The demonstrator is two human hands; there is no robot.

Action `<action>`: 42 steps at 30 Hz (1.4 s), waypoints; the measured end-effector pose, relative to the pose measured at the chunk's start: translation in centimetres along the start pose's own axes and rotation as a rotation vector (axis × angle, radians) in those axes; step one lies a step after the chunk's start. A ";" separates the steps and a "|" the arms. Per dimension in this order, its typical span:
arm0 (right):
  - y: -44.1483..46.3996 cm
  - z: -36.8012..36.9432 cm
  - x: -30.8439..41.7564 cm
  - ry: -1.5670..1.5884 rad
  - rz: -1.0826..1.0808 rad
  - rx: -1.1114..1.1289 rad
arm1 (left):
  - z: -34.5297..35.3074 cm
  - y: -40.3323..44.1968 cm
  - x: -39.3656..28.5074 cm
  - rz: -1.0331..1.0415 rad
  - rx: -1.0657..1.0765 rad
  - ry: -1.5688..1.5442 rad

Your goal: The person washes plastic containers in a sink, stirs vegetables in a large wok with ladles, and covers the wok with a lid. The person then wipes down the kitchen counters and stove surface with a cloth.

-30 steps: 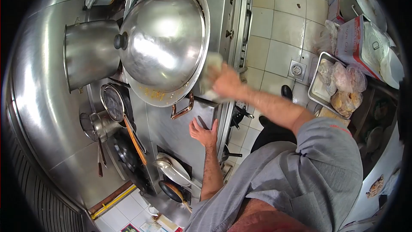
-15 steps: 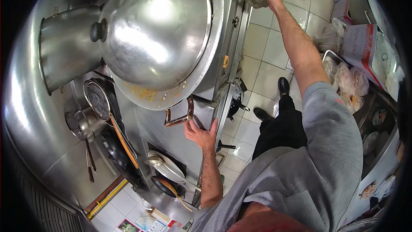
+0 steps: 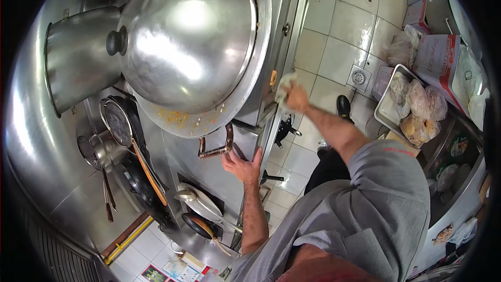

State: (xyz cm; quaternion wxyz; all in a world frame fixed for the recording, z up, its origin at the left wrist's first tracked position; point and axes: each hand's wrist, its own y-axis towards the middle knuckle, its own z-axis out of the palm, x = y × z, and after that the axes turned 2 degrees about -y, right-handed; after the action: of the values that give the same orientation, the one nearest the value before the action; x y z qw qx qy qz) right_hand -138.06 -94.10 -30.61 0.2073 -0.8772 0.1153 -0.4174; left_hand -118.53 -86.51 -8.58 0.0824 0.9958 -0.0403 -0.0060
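Note:
My left hand (image 3: pixel 242 169) lies on the steel stove top (image 3: pixel 193 163), thumb and fingers spread. Its fingertips are beside the rusty brown handle (image 3: pixel 215 149) of a large wok (image 3: pixel 209 125); whether they touch it I cannot tell. A domed metal lid (image 3: pixel 188 42) with a black knob covers most of the wok, and orange food bits stick to the exposed rim. My right hand (image 3: pixel 297 98), slightly blurred, grips a pale cloth (image 3: pixel 285 87) against the stove's front edge.
A tall steel pot (image 3: pixel 83 60) stands behind the lid. Strainers (image 3: pixel 117 122) and pans (image 3: pixel 201 224) are at the left. On the right are a tray (image 3: pixel 387 109) of bagged food, a cardboard box (image 3: pixel 436 55) and a floor drain (image 3: pixel 359 77). Black stove knobs (image 3: pixel 284 130) jut out at the front.
My right hand has brought the cloth back toward me, from the far end of the stove's front edge to its middle. The drain has come into sight. My left hand has barely moved.

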 end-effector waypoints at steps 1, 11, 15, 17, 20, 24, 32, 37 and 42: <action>2.3 -1.5 -1.8 -0.020 -0.003 -0.093 | 0.2 0.1 0.0 0.000 -0.010 -0.019; 14.3 -16.0 -3.6 0.082 0.318 -0.284 | -0.1 0.2 -0.2 -0.002 -0.014 -0.012; 4.1 -4.5 -0.3 -0.152 0.164 -0.154 | -0.1 0.3 -0.1 0.025 -0.028 -0.031; -0.1 -0.9 1.0 -0.291 0.046 0.055 | -0.1 0.3 -0.2 0.039 -0.063 -0.035; -2.8 -0.9 2.8 -0.272 -0.060 0.230 | -0.3 0.2 -0.3 0.032 -0.091 -0.053; -3.8 -2.2 2.4 -0.061 -0.222 0.363 | -0.8 -0.2 0.4 0.045 -0.147 -0.090; -21.4 -12.4 14.5 0.135 -0.222 0.811 | -1.1 -2.7 3.4 -0.067 -0.350 -0.978; -25.9 -9.8 21.1 -0.031 -0.741 0.584 | -4.6 -9.8 6.0 -0.287 -0.439 -1.382; -27.5 -6.4 30.0 -0.050 -0.905 0.263 | -7.2 -15.6 8.2 -0.350 -0.524 -1.448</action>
State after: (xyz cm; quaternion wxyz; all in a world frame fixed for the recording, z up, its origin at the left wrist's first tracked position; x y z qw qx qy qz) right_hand -123.47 -82.69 6.21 0.1165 -0.8154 -0.3374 -0.4558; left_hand -109.03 -70.60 -4.05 0.2653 0.6843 0.0763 -0.6749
